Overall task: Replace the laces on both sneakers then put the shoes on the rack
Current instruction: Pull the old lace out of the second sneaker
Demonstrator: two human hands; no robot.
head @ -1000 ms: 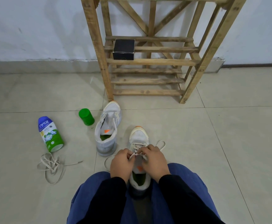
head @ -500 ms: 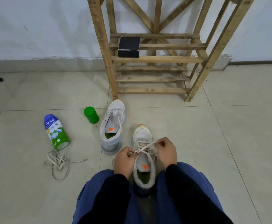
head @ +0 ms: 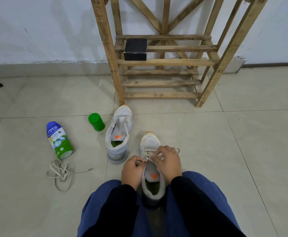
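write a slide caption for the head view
Relacing: left hand and right hand pinch the lace over the near sneaker, wooden rack ahead.

The white near sneaker (head: 150,142) stands between the knees, its lace (head: 148,159) partly threaded. The far sneaker (head: 118,132) stands just before the wooden rack (head: 163,62). A loose lace (head: 61,171) lies tangled further left.

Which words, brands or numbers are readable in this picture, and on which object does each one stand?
"nycil": white letters on the blue top of the bottle.
Smaller print on its label: too blurred to read.
The black box on the rack: no readable text.
The far sneaker and the near sneaker: an orange triangle on each tongue, no words.
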